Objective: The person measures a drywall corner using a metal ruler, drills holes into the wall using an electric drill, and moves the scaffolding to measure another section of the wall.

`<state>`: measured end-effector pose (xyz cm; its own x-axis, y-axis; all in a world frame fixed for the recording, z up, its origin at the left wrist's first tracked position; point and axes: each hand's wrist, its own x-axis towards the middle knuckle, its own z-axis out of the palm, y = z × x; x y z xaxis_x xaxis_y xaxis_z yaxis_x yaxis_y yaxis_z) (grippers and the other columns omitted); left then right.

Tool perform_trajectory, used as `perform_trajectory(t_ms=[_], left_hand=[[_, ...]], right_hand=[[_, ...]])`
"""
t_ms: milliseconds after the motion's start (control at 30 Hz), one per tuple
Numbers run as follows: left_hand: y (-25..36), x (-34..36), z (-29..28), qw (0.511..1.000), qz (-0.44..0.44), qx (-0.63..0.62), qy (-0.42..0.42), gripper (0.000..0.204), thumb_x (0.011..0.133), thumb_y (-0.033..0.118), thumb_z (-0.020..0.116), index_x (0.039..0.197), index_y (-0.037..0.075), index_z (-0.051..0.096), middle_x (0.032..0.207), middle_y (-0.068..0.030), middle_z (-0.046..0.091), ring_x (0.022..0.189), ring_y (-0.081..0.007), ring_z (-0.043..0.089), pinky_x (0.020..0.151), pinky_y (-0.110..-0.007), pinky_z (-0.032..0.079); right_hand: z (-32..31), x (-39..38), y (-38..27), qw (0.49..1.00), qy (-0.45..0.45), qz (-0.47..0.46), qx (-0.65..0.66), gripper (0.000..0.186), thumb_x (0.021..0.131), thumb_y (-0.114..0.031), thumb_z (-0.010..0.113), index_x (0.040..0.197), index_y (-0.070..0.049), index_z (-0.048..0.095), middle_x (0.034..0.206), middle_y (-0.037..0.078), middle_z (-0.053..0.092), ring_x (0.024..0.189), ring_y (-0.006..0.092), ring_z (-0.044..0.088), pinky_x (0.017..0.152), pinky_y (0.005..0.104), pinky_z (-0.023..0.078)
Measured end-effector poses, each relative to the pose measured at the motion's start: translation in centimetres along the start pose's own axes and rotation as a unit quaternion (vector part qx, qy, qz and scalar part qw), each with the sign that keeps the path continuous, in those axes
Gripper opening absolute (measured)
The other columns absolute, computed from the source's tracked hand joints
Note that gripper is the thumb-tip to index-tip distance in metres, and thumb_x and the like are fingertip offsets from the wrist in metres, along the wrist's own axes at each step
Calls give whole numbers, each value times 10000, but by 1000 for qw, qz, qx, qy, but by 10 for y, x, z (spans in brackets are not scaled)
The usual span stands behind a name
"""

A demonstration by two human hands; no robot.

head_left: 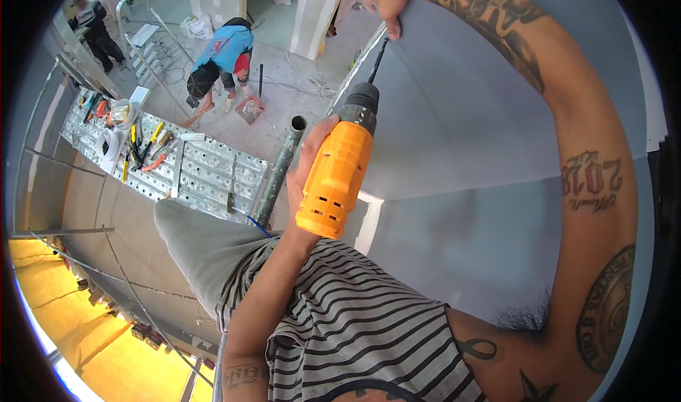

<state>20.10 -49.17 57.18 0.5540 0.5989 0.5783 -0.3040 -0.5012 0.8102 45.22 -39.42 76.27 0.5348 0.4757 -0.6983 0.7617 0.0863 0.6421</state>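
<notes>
My left hand (pixel 312 150) is wrapped round an orange cordless drill (pixel 335 179). The drill's black chuck (pixel 362 98) carries a long dark bit (pixel 379 63), which points up along a grey-blue wall panel (pixel 454 111). At the top of the view my right hand (pixel 391 6) holds the panel's pale edge, one finger on the near face and others over the far side. The bit's tip lies just below that finger; whether it touches the panel I cannot tell. The drill's grip is mostly hidden behind its body and my left hand.
A perforated metal scaffold platform (pixel 202 171) at the left bears pliers, a white bucket (pixel 108 145) and other hand tools. Beside it stands a steel tube (pixel 280 179). Below, a person in blue (pixel 223 51) bends over a red dustpan (pixel 250 109); another person (pixel 96 30) stands near a stepladder (pixel 145 40).
</notes>
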Motion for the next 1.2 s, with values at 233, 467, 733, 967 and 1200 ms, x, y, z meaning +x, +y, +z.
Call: perform_trajectory(t_ms=[233, 467, 733, 967, 1200], left_hand=[[-5, -5, 1, 999, -39, 11, -27, 519, 733, 111, 666, 1223, 19, 525, 1317, -165, 475, 1052, -334, 584, 898, -351, 477], [-1, 0, 0, 999, 25, 24, 7, 632, 778, 69, 734, 1329, 75, 424, 1192, -85, 595, 935, -172, 654, 805, -252, 515], [-1, 0, 0, 1000, 3, 23, -9, 587, 796, 84, 720, 1316, 107, 448, 1143, -89, 618, 904, -177, 667, 784, -258, 523], [-3, -3, 0, 998, -55, 6, -40, 423, 920, 121, 577, 1322, 112, 448, 1100, -84, 628, 898, -153, 653, 777, -247, 514], [-4, -5, 4, 989, -132, -68, -26, 521, 739, 107, 676, 1229, 24, 521, 1270, -155, 497, 1017, -336, 594, 859, -355, 494]], right_hand=[[0, 1, 1, 1000, 0, -5, -5, 610, 705, -443, 748, 1165, -62, 623, 1095, 137, 641, 1026, 298, 602, 892, 414, 463], [-1, 0, -1, 1000, 0, -9, -6, 602, 710, -441, 743, 1167, -67, 625, 1102, 136, 639, 1033, 297, 598, 899, 415, 459], [-2, 0, -1, 1000, -1, -11, -10, 593, 716, -438, 737, 1170, -73, 627, 1111, 135, 636, 1042, 297, 594, 908, 417, 454], [-2, 0, 0, 1000, -2, -11, -12, 586, 722, -436, 732, 1173, -78, 628, 1118, 134, 633, 1049, 297, 591, 916, 418, 450], [-2, 0, -1, 1000, -2, -12, -13, 578, 727, -434, 727, 1175, -83, 630, 1126, 133, 631, 1056, 296, 588, 923, 420, 446]])
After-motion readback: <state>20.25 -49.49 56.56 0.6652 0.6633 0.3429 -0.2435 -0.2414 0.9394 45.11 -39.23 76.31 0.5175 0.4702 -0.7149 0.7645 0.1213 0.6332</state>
